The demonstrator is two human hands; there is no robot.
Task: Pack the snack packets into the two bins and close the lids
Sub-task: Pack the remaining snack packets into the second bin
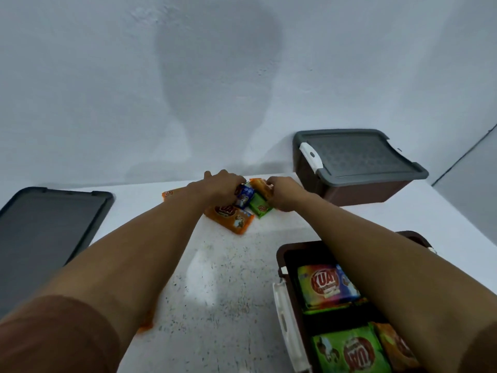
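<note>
Both arms reach out to a small heap of snack packets at the far middle of the white table. My left hand (221,184) closes on a blue packet (244,196). My right hand (282,192) closes on an orange packet (259,185). A green packet (259,207) and a larger orange packet (228,216) lie just below the hands. One more orange packet (169,194) peeks out left of my left wrist. An open brown bin (281,262) at the near right holds several packets. A second brown bin (371,189) at the far right has its grey lid (357,157) on.
A loose grey lid (45,232) lies flat on the table's left side. The speckled white tabletop (223,292) spreads between my arms. An orange packet corner (146,328) shows under my left forearm. A pale wall stands right behind the heap.
</note>
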